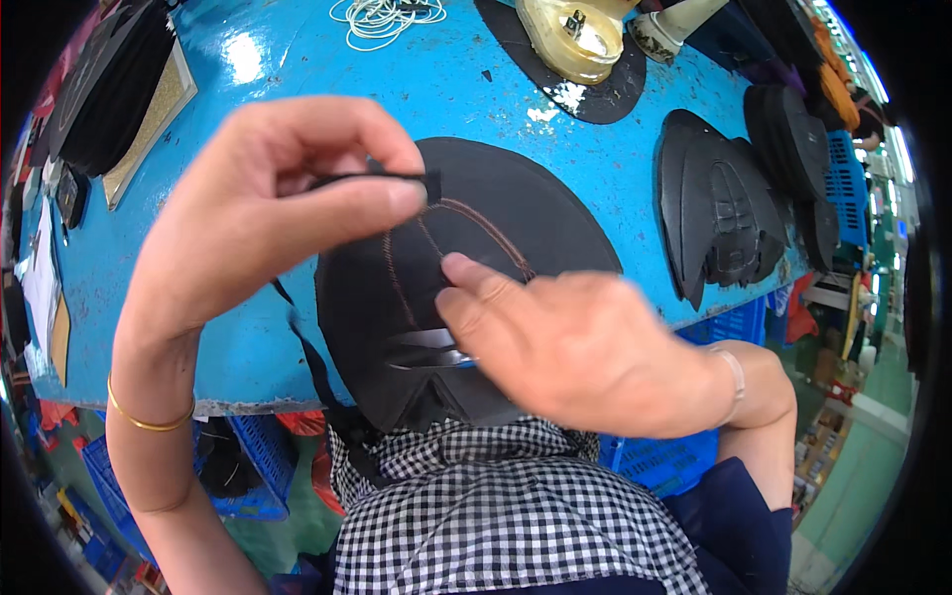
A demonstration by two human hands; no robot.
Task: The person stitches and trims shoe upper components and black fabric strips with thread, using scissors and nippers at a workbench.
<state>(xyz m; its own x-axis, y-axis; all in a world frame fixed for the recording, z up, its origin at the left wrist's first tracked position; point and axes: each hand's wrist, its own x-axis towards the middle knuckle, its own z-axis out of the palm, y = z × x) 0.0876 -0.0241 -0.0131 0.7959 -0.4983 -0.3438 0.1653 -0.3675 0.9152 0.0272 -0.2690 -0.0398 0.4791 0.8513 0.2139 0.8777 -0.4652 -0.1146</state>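
Note:
A rounded black padded panel with brown curved stitching lies at the table's near edge, its notched end toward my checked apron. Over its far part, my left hand is closed, pinching the end of a narrow black strap between thumb and finger. More black strap hangs down left of the panel. My right hand is closed above the panel's middle, thumb and forefinger tips together near the stitching. From under its fingers, shiny metal scissors point left, blades apart; their handles are hidden in the hand.
White cord lies coiled at the far side of the blue table. A cream machine base stands beyond the panel. Black molded panels are at the right, with stacked black pieces at the left. Blue crates sit below.

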